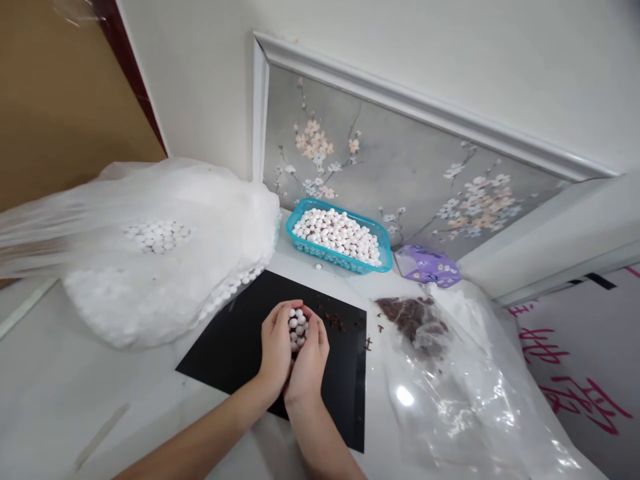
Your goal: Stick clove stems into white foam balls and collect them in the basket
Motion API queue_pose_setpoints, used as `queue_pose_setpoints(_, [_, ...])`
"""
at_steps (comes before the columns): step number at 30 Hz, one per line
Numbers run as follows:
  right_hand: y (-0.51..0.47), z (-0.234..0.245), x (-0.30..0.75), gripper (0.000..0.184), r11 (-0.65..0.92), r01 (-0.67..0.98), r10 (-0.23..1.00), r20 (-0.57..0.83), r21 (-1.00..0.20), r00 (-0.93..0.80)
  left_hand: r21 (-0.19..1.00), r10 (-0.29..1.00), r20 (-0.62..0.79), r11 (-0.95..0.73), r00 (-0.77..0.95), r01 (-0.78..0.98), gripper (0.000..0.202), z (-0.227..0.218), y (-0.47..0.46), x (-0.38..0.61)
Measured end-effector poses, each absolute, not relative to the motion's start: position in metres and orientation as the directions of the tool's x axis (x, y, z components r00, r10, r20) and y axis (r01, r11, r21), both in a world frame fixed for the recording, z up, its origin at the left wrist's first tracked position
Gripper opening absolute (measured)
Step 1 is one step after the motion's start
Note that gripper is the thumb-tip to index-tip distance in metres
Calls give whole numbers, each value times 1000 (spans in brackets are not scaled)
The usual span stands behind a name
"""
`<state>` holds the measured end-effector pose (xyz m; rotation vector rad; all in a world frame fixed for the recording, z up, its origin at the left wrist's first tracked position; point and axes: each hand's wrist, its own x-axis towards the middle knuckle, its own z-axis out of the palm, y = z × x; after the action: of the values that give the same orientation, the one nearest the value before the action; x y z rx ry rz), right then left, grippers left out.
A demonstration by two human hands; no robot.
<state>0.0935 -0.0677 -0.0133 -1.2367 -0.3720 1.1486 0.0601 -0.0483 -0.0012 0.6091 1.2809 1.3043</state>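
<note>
My left hand [276,348] and my right hand [311,360] are cupped together above a black board [225,353], with several small white balls [298,330] held between the palms. Dark brown crumbs [336,322] lie on the board just beyond my fingers. Farther back, a teal plastic basket [305,212] holds many pinkish-white balls. To the right of my hands is a clear plastic bag [430,400] with a dark brown crumbly filling [413,325] inside its upper end.
A large white powdery mound under clear plastic [150,293] fills the left of the white counter [75,373], with white balls lying on it. A purple packet [427,265] stands behind the clear bag. A flower-painted wall panel [400,160] rises behind the counter.
</note>
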Motion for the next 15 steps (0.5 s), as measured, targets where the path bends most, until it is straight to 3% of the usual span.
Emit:
queue_pose_setpoints(5, [-68, -13, 94, 33, -68, -606, 829, -383, -793, 408, 832, 886, -416, 281, -204, -477, 18, 2, -49, 61])
queue_pose_setpoints(11, [-66, -7, 94, 32, -78, -581, 814, -388, -810, 432, 650, 807, -575, 351, -135, -674, 15, 11, -48, 60])
queue_pose_setpoints(15, [-63, -2, 92, 29, -87, -605, 777, -434, -791, 456, 596, 783, -613, 372, -104, -712, 14, 13, -45, 58])
